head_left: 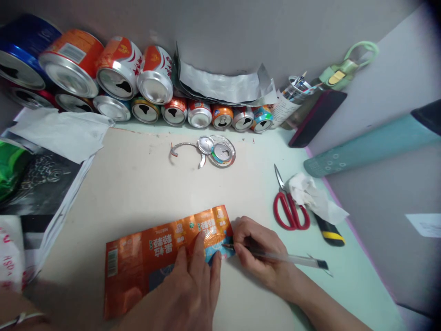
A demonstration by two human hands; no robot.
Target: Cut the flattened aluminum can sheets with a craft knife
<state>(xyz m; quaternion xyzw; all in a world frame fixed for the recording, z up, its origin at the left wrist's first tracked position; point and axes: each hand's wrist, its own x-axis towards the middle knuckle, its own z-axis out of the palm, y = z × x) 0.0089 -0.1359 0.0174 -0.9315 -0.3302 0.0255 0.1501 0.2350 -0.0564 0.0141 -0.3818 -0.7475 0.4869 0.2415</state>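
While the left hand, its grip spread, rests on an orange sheet across the near part of the beige-and-pale-green tabletop, the right hand has a pen pinched in its grip; cans lie stacked along a grey wall.

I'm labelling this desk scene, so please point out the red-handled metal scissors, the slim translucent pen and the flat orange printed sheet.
Red-handled metal scissors (291, 208): head view, on the red handles.
Slim translucent pen (300, 260): head view, on the barrel.
Flat orange printed sheet (142, 256): head view, on its printed face.
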